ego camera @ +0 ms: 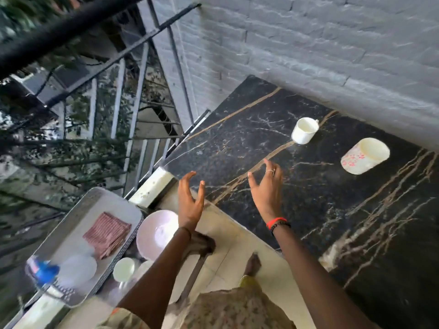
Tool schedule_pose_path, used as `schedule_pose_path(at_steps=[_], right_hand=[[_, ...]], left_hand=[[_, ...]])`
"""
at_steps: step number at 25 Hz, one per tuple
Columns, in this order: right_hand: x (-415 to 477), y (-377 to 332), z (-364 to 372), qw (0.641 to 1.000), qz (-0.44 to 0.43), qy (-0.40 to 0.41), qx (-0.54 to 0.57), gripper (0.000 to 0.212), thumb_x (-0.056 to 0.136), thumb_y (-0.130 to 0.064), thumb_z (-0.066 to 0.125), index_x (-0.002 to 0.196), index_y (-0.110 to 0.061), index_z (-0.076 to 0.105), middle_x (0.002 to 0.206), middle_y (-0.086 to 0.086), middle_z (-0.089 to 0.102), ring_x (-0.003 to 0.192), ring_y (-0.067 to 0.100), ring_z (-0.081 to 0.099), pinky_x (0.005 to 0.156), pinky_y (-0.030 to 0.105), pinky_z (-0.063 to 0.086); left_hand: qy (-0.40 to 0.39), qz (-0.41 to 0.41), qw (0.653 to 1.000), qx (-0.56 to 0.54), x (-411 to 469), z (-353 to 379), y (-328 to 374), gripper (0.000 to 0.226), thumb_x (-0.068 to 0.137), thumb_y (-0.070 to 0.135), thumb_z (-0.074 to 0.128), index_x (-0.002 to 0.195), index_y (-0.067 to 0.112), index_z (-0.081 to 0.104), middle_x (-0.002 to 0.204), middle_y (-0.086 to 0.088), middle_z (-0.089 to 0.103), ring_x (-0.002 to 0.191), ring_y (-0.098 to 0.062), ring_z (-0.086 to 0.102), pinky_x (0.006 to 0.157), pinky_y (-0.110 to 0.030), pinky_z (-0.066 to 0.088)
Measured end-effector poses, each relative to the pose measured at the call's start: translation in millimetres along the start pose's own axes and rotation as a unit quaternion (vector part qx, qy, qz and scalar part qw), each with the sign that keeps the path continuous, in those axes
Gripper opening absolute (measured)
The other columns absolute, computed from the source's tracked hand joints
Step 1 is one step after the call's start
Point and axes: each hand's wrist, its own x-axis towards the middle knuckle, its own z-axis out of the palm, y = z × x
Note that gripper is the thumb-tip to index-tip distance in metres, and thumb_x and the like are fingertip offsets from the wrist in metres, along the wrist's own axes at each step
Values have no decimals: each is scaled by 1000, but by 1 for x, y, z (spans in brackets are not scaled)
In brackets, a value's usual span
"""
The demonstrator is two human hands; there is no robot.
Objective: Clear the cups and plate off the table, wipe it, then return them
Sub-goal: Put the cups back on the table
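Two cups stand on the black marble table (273, 210): a plain white cup (304, 130) with a handle, and a white cup with pink flowers (364, 156) to its right. My left hand (191, 200) and my right hand (267, 186) hover over the table's near left corner, fingers spread, holding nothing. A pale pink plate (154, 233) sits low at the left, off the table, partly hidden by my left forearm. Beside the plate stands a small white cup (124, 269).
A grey tray (78, 243) at the lower left holds a folded pink striped cloth (107, 233), a blue-capped bottle (41, 271) and a white lid-like disc. A metal railing (133, 110) runs along the left. A grey brick wall (308, 48) borders the table's far side.
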Motion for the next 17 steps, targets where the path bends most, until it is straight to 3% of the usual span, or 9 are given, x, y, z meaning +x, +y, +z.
schedule_pose_path(at_steps=[5, 8, 11, 14, 17], right_hand=[[-84, -38, 57, 997, -45, -68, -3, 57, 89, -29, 64, 137, -7, 45, 131, 17, 46, 123, 31, 42, 104, 39, 37], [-131, -54, 90, 988, -77, -134, 5, 58, 88, -27, 65, 137, -3, 44, 132, 20, 45, 127, 34, 39, 106, 42, 35], [-172, -59, 121, 970, -138, -198, -14, 60, 85, -26, 69, 134, -1, 46, 127, 19, 49, 121, 33, 43, 104, 42, 38], [-208, -59, 156, 924, -205, -317, -65, 68, 79, -30, 73, 136, -6, 44, 134, 14, 46, 125, 30, 41, 102, 44, 41], [-233, -49, 194, 838, -312, -426, -135, 84, 72, -36, 77, 142, -7, 38, 141, 11, 41, 132, 28, 36, 111, 39, 32]], left_hand=[[62, -59, 996, 3, -68, -90, -58, 35, 94, 32, 52, 125, 15, 51, 125, 0, 54, 119, -17, 50, 104, -31, 38], [85, -123, 988, 32, -109, -135, -93, 37, 95, 30, 51, 127, 11, 49, 127, -9, 52, 117, -20, 48, 100, -34, 38], [107, -214, 966, 101, -144, -171, -128, 42, 95, 16, 57, 132, -2, 46, 132, -22, 50, 121, -34, 47, 101, -42, 38], [106, -293, 938, 152, -168, -198, -164, 50, 91, 12, 62, 133, -8, 43, 131, -29, 48, 122, -43, 45, 103, -46, 35], [67, -355, 917, 171, -176, -206, -192, 64, 87, 21, 70, 135, -9, 41, 132, -31, 46, 123, -44, 43, 104, -48, 33]])
